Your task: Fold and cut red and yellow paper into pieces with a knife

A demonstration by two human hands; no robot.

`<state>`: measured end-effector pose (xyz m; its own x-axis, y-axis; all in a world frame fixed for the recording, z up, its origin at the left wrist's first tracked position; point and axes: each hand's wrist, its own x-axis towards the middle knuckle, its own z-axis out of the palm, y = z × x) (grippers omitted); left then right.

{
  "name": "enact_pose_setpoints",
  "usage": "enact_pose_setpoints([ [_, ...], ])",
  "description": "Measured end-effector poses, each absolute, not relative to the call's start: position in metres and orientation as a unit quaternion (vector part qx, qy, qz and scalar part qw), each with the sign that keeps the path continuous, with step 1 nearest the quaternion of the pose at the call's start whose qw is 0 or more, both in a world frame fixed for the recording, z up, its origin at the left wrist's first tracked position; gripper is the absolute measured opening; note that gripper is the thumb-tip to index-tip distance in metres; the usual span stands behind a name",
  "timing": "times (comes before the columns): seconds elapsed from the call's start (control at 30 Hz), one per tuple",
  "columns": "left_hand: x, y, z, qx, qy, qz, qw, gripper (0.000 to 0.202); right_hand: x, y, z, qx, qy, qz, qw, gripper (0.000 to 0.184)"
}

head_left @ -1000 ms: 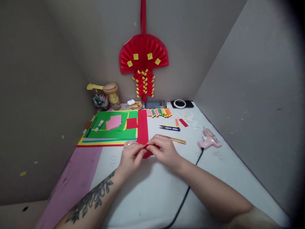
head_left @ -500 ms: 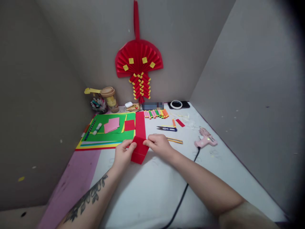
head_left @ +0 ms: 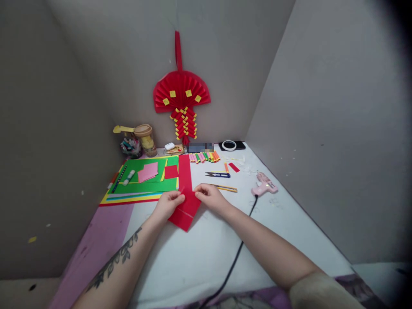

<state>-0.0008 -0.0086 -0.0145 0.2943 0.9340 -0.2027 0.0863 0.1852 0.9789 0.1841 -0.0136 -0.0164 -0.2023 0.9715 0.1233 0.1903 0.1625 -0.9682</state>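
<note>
A long red paper strip [head_left: 186, 184] lies on the white table [head_left: 283, 231], running away from me, with its near end folded back and creased. My left hand [head_left: 169, 202] pinches the strip's left edge at the fold. My right hand [head_left: 209, 196] pinches the right edge just opposite. Both hands have fingers closed on the paper. The folded near end sticks out toward me below my fingers.
A stack of green, yellow and pink sheets [head_left: 141, 182] lies left of the strip. Scissors [head_left: 218, 174], a pencil [head_left: 225, 188], rolled paper tubes [head_left: 204, 156] and a pink glue gun [head_left: 264, 186] with its black cord lie to the right. A red paper fan [head_left: 182, 96] hangs on the wall.
The folded red end has been opened out and now lies longer toward me. Both hands shifted from the bunched fold to the strip's side edges. The view tilted upward slightly.
</note>
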Motion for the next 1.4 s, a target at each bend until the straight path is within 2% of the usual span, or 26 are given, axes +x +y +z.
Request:
enact_pose_setpoints([
  [0.1, 0.009, -0.021, -0.011, 0.643, 0.436, 0.222, 0.59, 0.03, 0.18, -0.026, -0.019, -0.481, -0.647, 0.438, 0.398, 0.01],
  [0.17, 0.014, -0.029, -0.008, 0.677, 0.423, 0.19, 0.571, 0.029, 0.178, -0.032, -0.018, -0.484, -0.657, 0.429, 0.389, 0.013],
  [0.37, 0.012, -0.031, -0.003, 0.708, 0.421, 0.206, 0.528, 0.027, 0.179, -0.038, -0.014, -0.448, -0.613, 0.459, 0.461, 0.014],
  [0.43, 0.01, -0.03, -0.005, 0.718, 0.42, 0.195, 0.52, 0.026, 0.179, -0.04, -0.016, -0.441, -0.628, 0.462, 0.444, 0.018],
  [0.6, 0.01, -0.029, -0.015, 0.7, 0.411, 0.183, 0.554, 0.022, 0.177, -0.043, -0.022, -0.448, -0.699, 0.373, 0.413, 0.012],
  [0.73, 0.01, -0.024, -0.025, 0.67, 0.412, 0.187, 0.588, 0.024, 0.177, -0.039, -0.027, -0.481, -0.686, 0.376, 0.395, 0.01],
  [0.93, 0.01, -0.017, -0.024, 0.647, 0.434, 0.222, 0.586, 0.031, 0.18, -0.036, -0.028, -0.479, -0.672, 0.411, 0.387, 0.023],
  [1.1, 0.003, -0.012, -0.019, 0.589, 0.47, 0.258, 0.605, 0.032, 0.185, -0.037, -0.027, -0.476, -0.684, 0.408, 0.373, 0.025],
  [1.4, -0.006, -0.004, -0.021, 0.521, 0.484, 0.274, 0.647, 0.035, 0.193, -0.039, -0.021, -0.496, -0.726, 0.349, 0.324, 0.032],
])
